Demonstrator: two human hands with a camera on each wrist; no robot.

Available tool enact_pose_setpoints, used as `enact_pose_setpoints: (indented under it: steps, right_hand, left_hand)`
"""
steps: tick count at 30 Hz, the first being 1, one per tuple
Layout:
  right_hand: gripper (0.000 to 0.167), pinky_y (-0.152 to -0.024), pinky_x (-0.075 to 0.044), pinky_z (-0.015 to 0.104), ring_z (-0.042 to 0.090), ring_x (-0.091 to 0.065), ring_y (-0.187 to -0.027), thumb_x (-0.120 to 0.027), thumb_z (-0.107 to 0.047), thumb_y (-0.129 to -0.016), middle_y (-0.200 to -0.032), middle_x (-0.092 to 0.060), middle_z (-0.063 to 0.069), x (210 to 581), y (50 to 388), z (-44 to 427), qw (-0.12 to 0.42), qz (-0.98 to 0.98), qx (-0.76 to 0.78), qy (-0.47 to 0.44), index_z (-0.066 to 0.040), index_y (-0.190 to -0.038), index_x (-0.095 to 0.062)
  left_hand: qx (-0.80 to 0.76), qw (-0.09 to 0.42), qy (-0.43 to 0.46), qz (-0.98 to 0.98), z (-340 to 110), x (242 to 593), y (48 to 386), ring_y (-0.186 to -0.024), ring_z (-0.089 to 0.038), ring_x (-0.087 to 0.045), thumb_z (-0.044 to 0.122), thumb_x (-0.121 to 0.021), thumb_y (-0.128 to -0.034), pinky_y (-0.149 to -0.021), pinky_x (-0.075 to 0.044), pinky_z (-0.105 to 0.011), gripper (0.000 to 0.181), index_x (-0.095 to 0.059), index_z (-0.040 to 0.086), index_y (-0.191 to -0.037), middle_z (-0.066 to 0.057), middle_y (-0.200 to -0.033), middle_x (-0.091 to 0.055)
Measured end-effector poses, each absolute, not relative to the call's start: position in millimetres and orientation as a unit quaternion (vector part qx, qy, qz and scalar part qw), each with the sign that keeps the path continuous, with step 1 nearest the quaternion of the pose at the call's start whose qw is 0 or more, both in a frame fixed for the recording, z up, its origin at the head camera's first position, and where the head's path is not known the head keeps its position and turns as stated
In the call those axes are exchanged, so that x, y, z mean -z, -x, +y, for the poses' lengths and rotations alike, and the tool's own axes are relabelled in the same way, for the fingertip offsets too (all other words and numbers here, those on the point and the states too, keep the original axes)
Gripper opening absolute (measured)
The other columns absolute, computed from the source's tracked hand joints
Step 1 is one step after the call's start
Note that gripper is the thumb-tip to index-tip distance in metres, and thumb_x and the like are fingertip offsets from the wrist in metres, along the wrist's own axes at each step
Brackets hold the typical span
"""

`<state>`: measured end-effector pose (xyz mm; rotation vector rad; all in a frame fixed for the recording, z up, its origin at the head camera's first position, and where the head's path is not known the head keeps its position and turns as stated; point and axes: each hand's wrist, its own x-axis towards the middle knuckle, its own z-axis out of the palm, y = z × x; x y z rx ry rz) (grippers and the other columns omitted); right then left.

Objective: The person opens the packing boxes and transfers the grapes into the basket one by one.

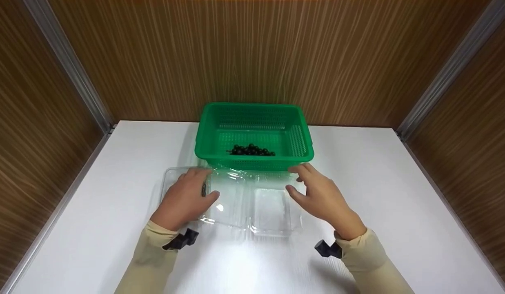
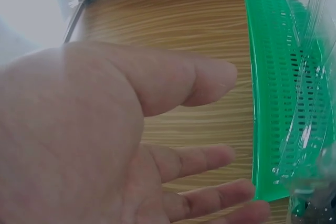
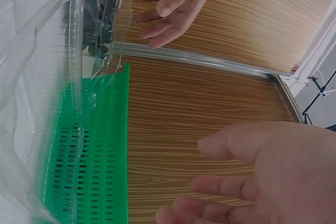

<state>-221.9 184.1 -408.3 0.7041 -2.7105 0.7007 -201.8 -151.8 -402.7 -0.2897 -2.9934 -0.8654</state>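
WHILE NOTHING GRIPS IT, CLEAR PACKAGING [image 1: 228, 198] LIES ON A WHITE TABLE [image 1: 358, 163]

Clear plastic packaging: side-by-side sections, apparently opened flat, in front of the basket; one container or more, cannot tell. Placed nearest the person, probably for reach from both sides. Dark contents [image 3: 97, 14] in its left section, partly covered from above.

Left hand [image 1: 187, 200]: over the left section, thumb well apart from loosely bent fingers, holding nothing; contact with plastic uncertain.

Right hand [image 1: 323, 198]: at the right edge, similarly spread, nothing held; the wide span likely suits a broad, light object.

Green basket [image 1: 254, 158]: upright, behind the packaging, perhaps set back to leave the front for handwork. Contains dark round fruit [image 1: 251, 150], clustered against its near side.
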Motion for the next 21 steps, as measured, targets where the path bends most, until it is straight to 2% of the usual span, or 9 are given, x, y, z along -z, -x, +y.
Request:
enact_pose_setpoints:
  steps: [5, 9, 16, 18, 21]
  right_hand:
    - [0.032, -0.078, -0.059, 0.047, 0.026, -0.071, -0.104, -0.071, -0.025, -0.097, -0.12, -0.067, 0.002, 412, 224, 183, 0.117, -0.937, -0.224, -0.241, -0.011, -0.125, -0.064]
    - [0.029, -0.08, -0.059, 0.047, 0.025, -0.071, -0.102, -0.071, -0.026, -0.097, -0.116, -0.069, 0.003, 414, 224, 183, 0.103, -0.943, -0.206, -0.242, -0.009, -0.121, -0.067]
    - [0.015, -0.08, -0.058, 0.044, 0.023, -0.07, -0.092, -0.072, -0.025, -0.096, -0.098, -0.071, 0.0, 417, 225, 184, 0.068, -0.948, -0.177, -0.254, -0.012, -0.102, -0.073]
    - [0.014, -0.079, -0.058, 0.044, 0.021, -0.07, -0.09, -0.072, -0.026, -0.096, -0.095, -0.071, -0.001, 417, 226, 184, 0.054, -0.95, -0.17, -0.257, -0.012, -0.1, -0.073]
    - [0.019, -0.08, -0.058, 0.046, 0.021, -0.07, -0.09, -0.072, -0.027, -0.097, -0.096, -0.072, 0.0, 420, 224, 185, 0.031, -0.95, -0.161, -0.264, -0.01, -0.104, -0.074]
  left_hand:
    - [0.273, -0.001, 0.079, -0.959, -155, 402, 203, -0.124, -0.037, -0.058, 0.032, -0.068, -0.0965, -0.103, -0.048, -0.055, 0.06, -0.053, 0.003, -0.147, -0.022, -0.14, -0.058]
    - [0.269, -0.005, 0.076, -0.96, -156, 402, 204, -0.12, -0.036, -0.06, 0.033, -0.067, -0.0965, -0.102, -0.049, -0.054, 0.059, -0.055, 0.002, -0.145, -0.021, -0.137, -0.06]
    - [0.273, 0.014, 0.057, -0.96, -158, 404, 204, -0.113, -0.036, -0.062, 0.031, -0.069, -0.0954, -0.095, -0.052, -0.053, 0.056, -0.058, 0.002, -0.142, -0.021, -0.132, -0.062]
    - [0.266, 0.029, 0.053, -0.962, -159, 402, 205, -0.105, -0.035, -0.064, 0.03, -0.069, -0.095, -0.089, -0.054, -0.053, 0.051, -0.061, 0.0, -0.136, -0.021, -0.123, -0.065]
    - [0.257, 0.042, 0.044, -0.965, -159, 404, 205, -0.088, -0.031, -0.064, 0.029, -0.069, -0.0951, -0.075, -0.054, -0.048, 0.037, -0.068, 0.0, -0.118, -0.016, -0.103, -0.066]
